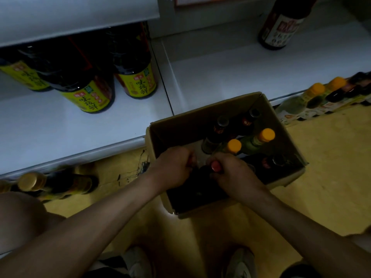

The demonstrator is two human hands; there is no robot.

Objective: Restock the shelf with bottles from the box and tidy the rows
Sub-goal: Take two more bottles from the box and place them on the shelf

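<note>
An open cardboard box (285, 125) stands on the yellow floor against the white shelf (230, 73). Both my hands reach into its near side. My left hand (172, 167) grips a red-capped dark bottle (191, 160), mostly hidden by the fingers. My right hand (230, 173) grips the neck of another dark bottle with a red cap (215, 166). Further in the box stand two orange-capped bottles (233, 146) and several dark bottles (218, 129). Yellow-labelled dark bottles (134, 63) stand on the shelf at left, and one dark bottle (281, 25) stands at the back right.
Bottles lie on the floor under the shelf edge at left (54, 183). A row of orange-capped and dark bottles (325, 95) sits at the right below the shelf lip. My knee (18, 217) is at the lower left and my shoes (241, 263) at the bottom.
</note>
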